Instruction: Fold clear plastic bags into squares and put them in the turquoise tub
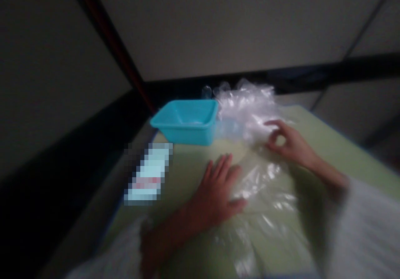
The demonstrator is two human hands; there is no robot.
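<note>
My left hand (215,191) lies palm down with its fingers spread, at the left edge of a flat clear plastic bag (265,179). My right hand (287,143) is curled, thumb and a fingertip meeting in a ring while another finger points left. It is at the near right side of a heap of crumpled clear plastic (250,104). Blur hides what, if anything, is pinched there. Beyond my left hand stands a turquoise plastic basin (190,133). Its inside shows only in part.
A green-yellow tabletop (328,145) with a blue edge carries everything. Left of my left hand lies a pale, pixelated flat object (150,174). Pale panels (250,28) rise behind the table, with a dark band along their foot. The light is dim and the picture blurred.
</note>
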